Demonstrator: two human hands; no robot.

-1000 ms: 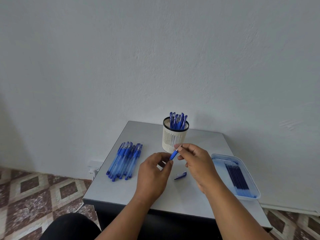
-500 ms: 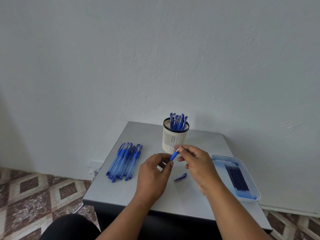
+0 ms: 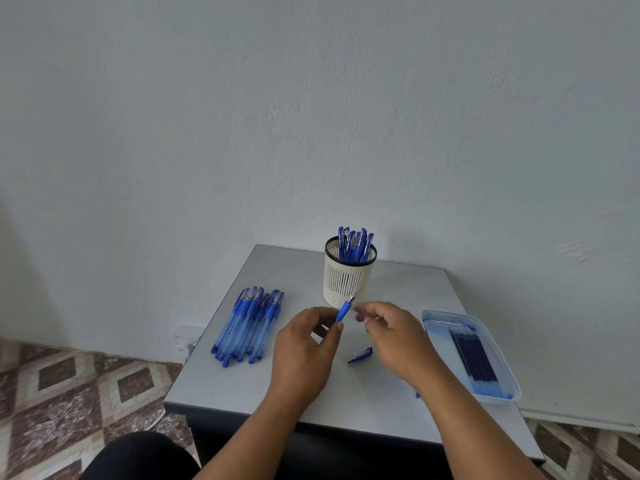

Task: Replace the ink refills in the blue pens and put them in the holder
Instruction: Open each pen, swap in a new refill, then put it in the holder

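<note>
Translucent plastic pens (image 3: 247, 327); slatted plastic holder (image 3: 348, 278); smooth matt table (image 3: 277, 271); rough wall (image 3: 311, 116).

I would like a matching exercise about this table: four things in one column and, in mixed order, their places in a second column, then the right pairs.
Things
1. pile of blue pens
2. pen holder
3. tray of refills
4. loose pen cap

Places
A. at the right edge of the table
B. lying between the two hands
C. standing at the back, in the middle
D. lying on the left side

Pairs: 1-D, 2-C, 3-A, 4-B
</note>
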